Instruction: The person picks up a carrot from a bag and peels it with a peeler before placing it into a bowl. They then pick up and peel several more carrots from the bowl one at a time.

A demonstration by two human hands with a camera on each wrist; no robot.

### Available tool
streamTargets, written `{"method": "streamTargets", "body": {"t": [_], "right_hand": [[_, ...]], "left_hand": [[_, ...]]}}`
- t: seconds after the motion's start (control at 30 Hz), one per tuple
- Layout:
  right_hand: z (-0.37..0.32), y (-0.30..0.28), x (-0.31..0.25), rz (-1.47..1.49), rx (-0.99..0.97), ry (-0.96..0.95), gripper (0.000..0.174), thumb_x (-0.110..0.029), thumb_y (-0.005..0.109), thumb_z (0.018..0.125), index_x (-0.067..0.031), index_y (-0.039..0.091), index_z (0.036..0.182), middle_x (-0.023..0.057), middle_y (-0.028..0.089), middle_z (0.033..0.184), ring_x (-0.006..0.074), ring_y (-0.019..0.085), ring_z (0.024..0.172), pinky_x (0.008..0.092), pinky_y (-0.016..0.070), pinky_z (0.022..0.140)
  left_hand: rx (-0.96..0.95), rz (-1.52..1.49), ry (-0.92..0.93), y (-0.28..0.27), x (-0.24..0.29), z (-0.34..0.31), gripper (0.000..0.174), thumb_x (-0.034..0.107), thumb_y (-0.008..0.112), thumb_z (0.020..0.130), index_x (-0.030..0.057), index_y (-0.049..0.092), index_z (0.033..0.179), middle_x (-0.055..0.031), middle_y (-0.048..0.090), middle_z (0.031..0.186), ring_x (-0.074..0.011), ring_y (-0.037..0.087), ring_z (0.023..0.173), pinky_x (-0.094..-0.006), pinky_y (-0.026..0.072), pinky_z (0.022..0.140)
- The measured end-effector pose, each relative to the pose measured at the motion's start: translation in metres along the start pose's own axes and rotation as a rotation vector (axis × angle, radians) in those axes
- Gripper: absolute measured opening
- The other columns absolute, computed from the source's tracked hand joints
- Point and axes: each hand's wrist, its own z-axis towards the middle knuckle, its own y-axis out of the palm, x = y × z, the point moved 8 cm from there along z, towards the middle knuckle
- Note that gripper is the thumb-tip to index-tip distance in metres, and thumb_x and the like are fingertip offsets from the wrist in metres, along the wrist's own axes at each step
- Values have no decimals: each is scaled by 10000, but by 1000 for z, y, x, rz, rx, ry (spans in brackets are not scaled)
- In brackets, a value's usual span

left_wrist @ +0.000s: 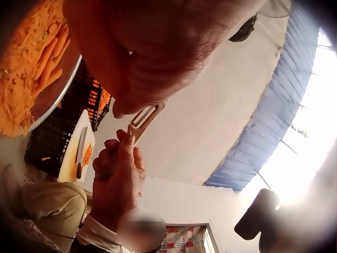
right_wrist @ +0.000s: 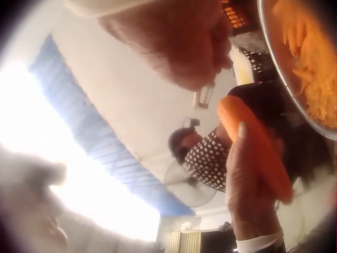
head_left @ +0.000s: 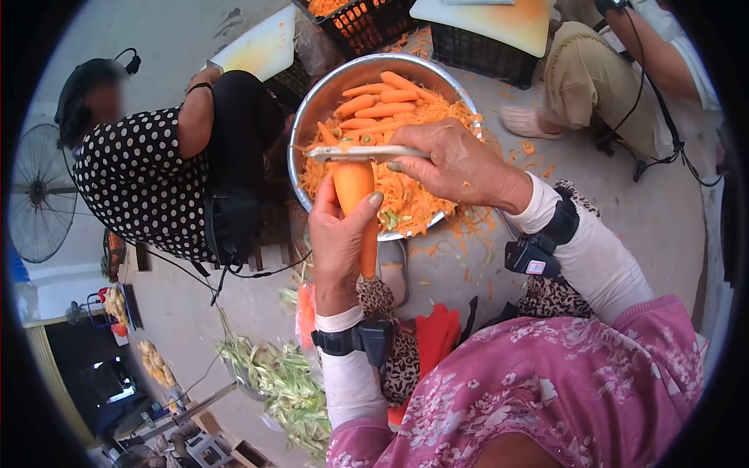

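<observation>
My left hand (head_left: 337,238) grips a large orange carrot (head_left: 355,186) upright, its thumb along the near side and the thinner end pointing down past the palm. In my right hand (head_left: 464,160) is a pale-handled peeler (head_left: 402,152), its head lying across the upper end of the carrot. Both hands are over the near side of a wide metal basin (head_left: 306,117). Carrot shreds (head_left: 421,195) fill much of it, with several whole carrots (head_left: 382,109) lying on top. In the right wrist view the carrot (right_wrist: 258,150) lies along the left thumb.
A person in a polka-dot top (head_left: 148,164) sits at the left, another in tan trousers (head_left: 593,78) at the right. Cutting boards (head_left: 499,27) rest on black crates (head_left: 476,58) beyond the basin. Pale green husks (head_left: 292,398) and a standing fan (head_left: 39,187) are leftward.
</observation>
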Motion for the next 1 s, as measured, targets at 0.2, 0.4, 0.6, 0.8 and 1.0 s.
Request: {"method": "streamTargets", "body": {"t": [0.2,0.4,0.6,0.8,1.0], "right_hand": [[-1,-3,-1,-110,65,-152,158,-150,617,835,-22,590,925,181,576,740,381,570,728,431,439,625],[7,-33,27,-271,228,24,178,-144,610,839,-13,609,960,203,604,785,402,582,735,434,452,629],[-2,-13,1,30,38,94,181,-139,554,862,-43,632,994,172,628,848,352,604,799,399,480,715],[-6,0,-19,32,61,-165,146,-161,575,856,-18,578,886,167,571,757,377,581,766,443,454,668],[5,-21,20,-146,241,-1,139,-131,566,852,-13,590,921,179,598,756,381,591,739,434,467,648]], "left_hand": [[-6,-28,103,2,4,1,511,64,715,787,2,499,1246,-49,582,1076,-104,561,900,-239,475,772],[8,144,243,3,19,-2,675,18,688,770,-13,393,1376,-99,568,1194,-137,570,1015,-265,467,870],[-132,-412,54,4,3,-5,618,80,678,792,5,395,1335,-102,593,1016,-163,593,861,-287,519,744],[-172,-561,39,4,-3,-5,512,146,698,805,21,429,1223,-125,556,1005,-200,575,834,-303,511,625],[-378,-803,0,19,5,-8,528,238,672,840,21,428,1255,-135,531,1050,-227,528,868,-309,472,608]]}}
